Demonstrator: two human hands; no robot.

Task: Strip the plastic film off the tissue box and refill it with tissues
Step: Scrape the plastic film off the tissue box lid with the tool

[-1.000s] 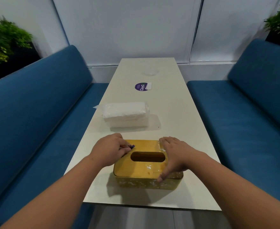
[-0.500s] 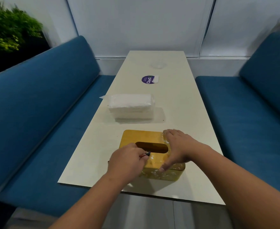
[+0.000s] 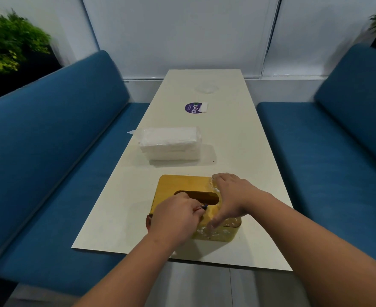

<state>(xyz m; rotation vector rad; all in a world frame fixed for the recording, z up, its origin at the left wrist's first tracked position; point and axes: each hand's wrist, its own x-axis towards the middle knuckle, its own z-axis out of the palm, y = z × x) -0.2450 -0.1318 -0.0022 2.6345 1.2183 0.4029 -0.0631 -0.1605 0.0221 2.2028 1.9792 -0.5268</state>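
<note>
My left hand is curled, pinching a small dark tool whose tip sits at the near edge of the slot; what tool it is I cannot tell. My right hand lies spread and flat just right of it, pressing the gold box down on the table. The film under and below that hand looks thin, clingy and wrinkled; I judge the box stiff and light, likely to slide, so I'd take the film at a lifted edge. Beyond both hands lies the soft tissue pack.
</note>
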